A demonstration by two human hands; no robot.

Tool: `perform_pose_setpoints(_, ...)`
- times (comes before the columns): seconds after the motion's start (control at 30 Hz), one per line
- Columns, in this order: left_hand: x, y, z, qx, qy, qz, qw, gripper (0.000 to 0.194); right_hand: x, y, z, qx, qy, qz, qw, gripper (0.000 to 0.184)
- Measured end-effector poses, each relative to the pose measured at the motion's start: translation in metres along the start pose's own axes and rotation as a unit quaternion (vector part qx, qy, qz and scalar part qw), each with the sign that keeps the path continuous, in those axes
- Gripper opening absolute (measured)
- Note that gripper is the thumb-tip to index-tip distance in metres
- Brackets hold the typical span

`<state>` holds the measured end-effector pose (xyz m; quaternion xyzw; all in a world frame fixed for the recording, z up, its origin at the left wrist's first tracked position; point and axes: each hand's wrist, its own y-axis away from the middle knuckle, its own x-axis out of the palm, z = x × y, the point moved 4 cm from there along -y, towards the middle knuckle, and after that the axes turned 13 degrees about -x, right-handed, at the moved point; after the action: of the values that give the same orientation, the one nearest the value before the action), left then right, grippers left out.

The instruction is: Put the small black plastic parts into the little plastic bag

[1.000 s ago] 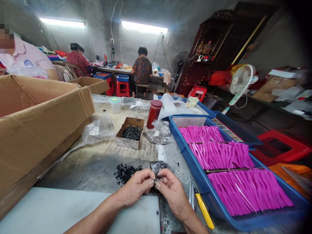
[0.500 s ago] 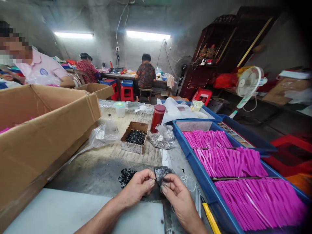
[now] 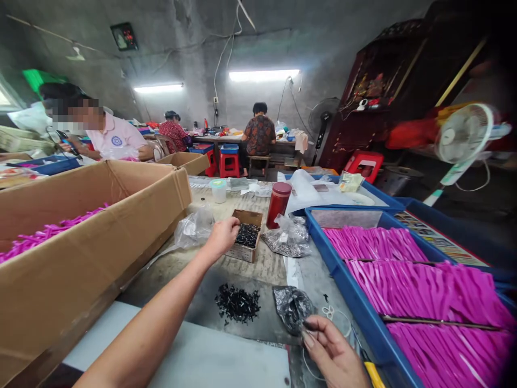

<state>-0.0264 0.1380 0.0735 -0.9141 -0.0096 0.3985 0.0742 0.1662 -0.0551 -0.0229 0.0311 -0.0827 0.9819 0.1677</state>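
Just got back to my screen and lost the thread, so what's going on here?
A person's left hand is at the left side of a small open box holding black parts; whether it grips anything is hidden. The right hand is by the near edge of a black plastic bag, its grip unclear. A loose black pile lies left of the bag. Pink pieces fill rows in the blue tray.

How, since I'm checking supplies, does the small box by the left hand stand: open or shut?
Open: no lid covers the small box beside the left hand; black pieces show inside.
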Motion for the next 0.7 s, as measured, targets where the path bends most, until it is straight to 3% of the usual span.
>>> perform_pose_setpoints(0.13,0.002,0.027,0.003,0.043,-0.036,0.044,0.997,0.016,-0.004,0.003,0.002,-0.002,0.008,-0.013,1.0,0.032)
perform_pose_setpoints(0.27,0.015,0.058,0.018,0.117,-0.149,0.19,0.963,0.016,-0.006,-0.001,0.001,0.005,0.012,0.012,1.0,0.032)
perform_pose_setpoints(0.33,0.023,0.068,0.028,0.125,-0.209,0.234,0.941,0.016,-0.005,-0.002,0.0,0.008,0.012,0.022,1.0,0.031)
perform_pose_setpoints(0.47,0.034,0.073,0.038,0.105,-0.263,0.263,0.922,0.013,-0.002,-0.001,-0.002,0.011,0.016,0.031,0.999,0.03)
perform_pose_setpoints(0.7,0.042,0.074,0.034,0.092,-0.266,0.281,0.917,0.015,0.0,0.0,0.0,0.014,0.033,0.034,0.999,0.027)
